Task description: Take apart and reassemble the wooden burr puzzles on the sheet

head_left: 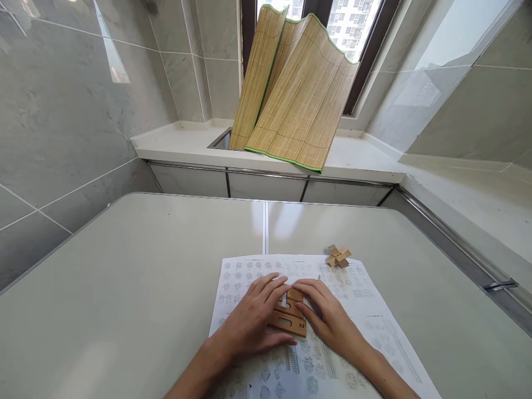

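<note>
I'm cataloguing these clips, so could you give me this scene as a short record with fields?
Left hand: palm down, over the flat wooden pieces
Right hand: fingers and thumb at the pieces' right side
Pieces: side by side; the nearest has a slot and a "2"
Under them: printed sheet on a pale table
Far right corner of sheet: small crossed wooden block
Background: bamboo mat upright on the window ledge

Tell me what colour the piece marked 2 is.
The piece marked 2 is brown; head view.
</note>
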The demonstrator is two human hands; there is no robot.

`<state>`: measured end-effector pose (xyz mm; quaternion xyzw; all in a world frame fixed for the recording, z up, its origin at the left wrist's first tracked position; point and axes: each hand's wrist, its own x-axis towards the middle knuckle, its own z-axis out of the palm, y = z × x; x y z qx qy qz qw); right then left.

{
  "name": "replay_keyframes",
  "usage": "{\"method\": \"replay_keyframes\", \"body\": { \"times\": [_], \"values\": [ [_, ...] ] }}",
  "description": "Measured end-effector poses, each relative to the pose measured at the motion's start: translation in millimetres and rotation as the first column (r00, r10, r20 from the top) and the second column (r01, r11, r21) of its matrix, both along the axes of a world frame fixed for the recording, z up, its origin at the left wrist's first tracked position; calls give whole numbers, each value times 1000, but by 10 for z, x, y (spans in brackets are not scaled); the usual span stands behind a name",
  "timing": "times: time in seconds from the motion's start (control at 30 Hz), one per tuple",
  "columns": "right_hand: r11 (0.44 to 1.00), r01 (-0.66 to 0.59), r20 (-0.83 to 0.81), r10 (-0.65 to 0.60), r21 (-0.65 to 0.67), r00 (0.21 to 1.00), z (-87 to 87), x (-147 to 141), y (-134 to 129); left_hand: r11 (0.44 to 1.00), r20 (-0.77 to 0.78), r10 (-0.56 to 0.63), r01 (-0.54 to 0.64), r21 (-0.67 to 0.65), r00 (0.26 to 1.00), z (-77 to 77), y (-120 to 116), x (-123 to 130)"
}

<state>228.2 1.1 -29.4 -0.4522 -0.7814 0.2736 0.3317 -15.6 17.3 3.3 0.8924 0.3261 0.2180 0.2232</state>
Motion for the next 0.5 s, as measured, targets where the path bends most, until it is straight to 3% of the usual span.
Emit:
{"method": "replay_keyframes", "body": {
  "times": [0.1,0.27,0.37,0.5],
  "values": [
    [1000,13,-20,-13,-28,1000,2,1,-9,1000,0,2,-2,-2,1000,-2,7,6],
    [988,136,-66,-141,-77,988,3,-7,-28,997,-24,69,-67,48,997,9,17,21],
    [977,203,-95,-209,-65,973,0,-5,-25,976,-36,188,-182,119,982,-22,67,-26],
    [968,235,-97,-243,-83,965,8,-3,-25,904,-21,387,-375,205,922,-84,214,-242]
  ]
}}
